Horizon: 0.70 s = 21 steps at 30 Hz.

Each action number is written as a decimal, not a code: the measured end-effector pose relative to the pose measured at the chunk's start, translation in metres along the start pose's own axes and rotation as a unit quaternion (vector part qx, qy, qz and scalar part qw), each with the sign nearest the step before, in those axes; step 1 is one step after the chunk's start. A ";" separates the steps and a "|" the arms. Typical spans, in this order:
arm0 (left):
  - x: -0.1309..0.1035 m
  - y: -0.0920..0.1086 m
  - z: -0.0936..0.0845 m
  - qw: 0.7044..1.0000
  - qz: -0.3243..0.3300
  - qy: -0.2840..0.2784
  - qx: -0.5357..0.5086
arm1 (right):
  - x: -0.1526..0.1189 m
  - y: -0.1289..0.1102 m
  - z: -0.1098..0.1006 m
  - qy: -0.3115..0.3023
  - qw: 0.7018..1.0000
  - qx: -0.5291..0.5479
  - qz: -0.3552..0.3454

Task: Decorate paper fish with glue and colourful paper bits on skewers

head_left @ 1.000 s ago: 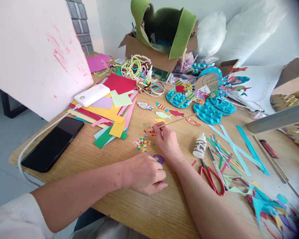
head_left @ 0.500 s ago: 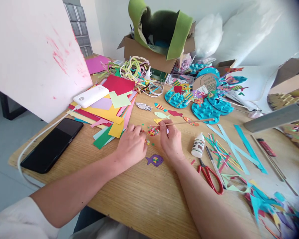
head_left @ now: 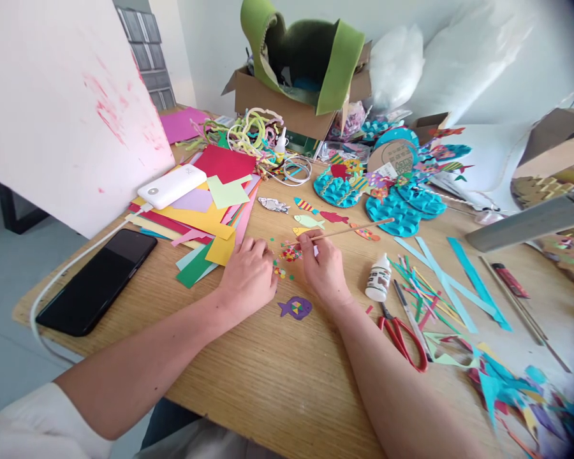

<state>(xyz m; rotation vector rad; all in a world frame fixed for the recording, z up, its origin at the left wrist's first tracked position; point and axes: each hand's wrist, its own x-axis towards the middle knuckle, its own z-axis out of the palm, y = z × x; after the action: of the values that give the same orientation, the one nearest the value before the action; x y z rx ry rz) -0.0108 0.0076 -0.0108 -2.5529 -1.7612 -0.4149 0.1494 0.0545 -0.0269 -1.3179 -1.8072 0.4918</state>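
1. Pinching the wooden stick (head_left: 356, 229) between thumb and fingers of the right grip (head_left: 324, 264), with one end beside the small paper bits (head_left: 291, 254) and the other rightward.
2. With the left grip (head_left: 251, 277) just left of those bits, fingers curled; cannot tell whether grasping anything.
3. Nearer the front edge of the tabletop (head_left: 268, 376) than both grips, a purple paper fish (head_left: 295, 308).
4. By the left edge, a phone (head_left: 98, 280).

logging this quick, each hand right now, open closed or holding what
Left hand: fingers curled beside the paper dots; grip hidden, can't tell.
Right hand: closed, holding a thin stick.
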 end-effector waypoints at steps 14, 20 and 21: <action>0.001 0.000 0.000 1.000 -0.007 -0.020 0.003 | -0.005 -0.002 0.009 -0.034 0.996 -0.023 -0.077; 0.001 0.001 -0.001 1.000 -0.012 -0.021 0.007 | -0.004 -0.003 0.007 -0.030 0.997 -0.013 -0.072; 0.001 0.001 0.000 1.000 -0.012 -0.021 0.007 | -0.004 -0.003 0.007 -0.031 0.997 -0.014 -0.071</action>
<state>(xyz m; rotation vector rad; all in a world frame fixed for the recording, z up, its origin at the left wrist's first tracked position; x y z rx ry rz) -0.0097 0.0081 -0.0101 -2.5517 -1.8025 -0.3509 0.1425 0.0505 -0.0302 -1.1938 -1.9490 0.4360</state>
